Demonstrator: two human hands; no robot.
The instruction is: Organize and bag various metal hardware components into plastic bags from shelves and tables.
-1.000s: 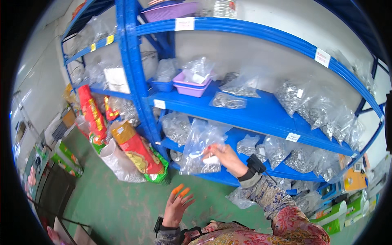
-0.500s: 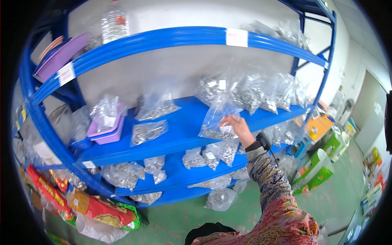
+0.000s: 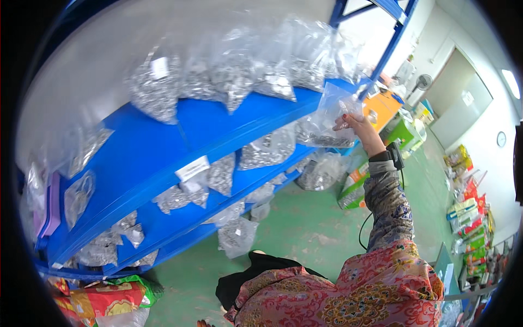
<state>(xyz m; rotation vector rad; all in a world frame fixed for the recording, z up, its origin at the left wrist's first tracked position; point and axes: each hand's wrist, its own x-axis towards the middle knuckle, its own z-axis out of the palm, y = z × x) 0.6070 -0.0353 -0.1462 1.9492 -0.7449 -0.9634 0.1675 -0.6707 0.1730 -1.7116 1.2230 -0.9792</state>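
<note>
My right hand (image 3: 358, 129) grips the upper part of a clear plastic bag (image 3: 327, 135) with small grey metal-looking pieces gathered at its bottom. The bag hangs in front of the right end of the blue shelf (image 3: 147, 144). Behind it on that shelf stands a row of similar bags (image 3: 234, 73), filled with silvery pieces. A dark band with a small black device (image 3: 394, 156) sits on my right wrist. Of my left hand (image 3: 205, 324) only a sliver shows at the lower edge, so its grip is hidden.
Lower shelves hold more bags (image 3: 267, 148), and one bag (image 3: 237, 235) lies low beside the rack. Lilac trays (image 3: 52, 204) stand at the far left. Colourful sacks (image 3: 109, 300) lie below. An orange table (image 3: 382, 106), green-and-white packages (image 3: 406, 133) and a fan (image 3: 423, 82) are to the right.
The view has swung to the right. My right hand has carried the bag off toward the shelf's right end. A sliver of my left hand now shows at the bottom.
</note>
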